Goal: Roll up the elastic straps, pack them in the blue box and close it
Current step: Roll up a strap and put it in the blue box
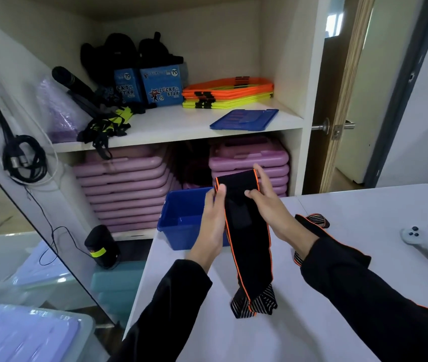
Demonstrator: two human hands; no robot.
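A person's left hand (pixel 211 218) and right hand (pixel 267 205) pinch the top end of a black elastic strap (pixel 246 231) above the worktop (pixel 364 218), blue box (pixel 181 223) at ten o'clock, rolling apparently about to begin from that end.

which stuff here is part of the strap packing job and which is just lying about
Job:
- strap held up by left hand and right hand
- second strap on table
- blue box
- blue lid on shelf

Lying about:
- white controller
- pink cases
- Lucky Star boxes
- orange and yellow hoops
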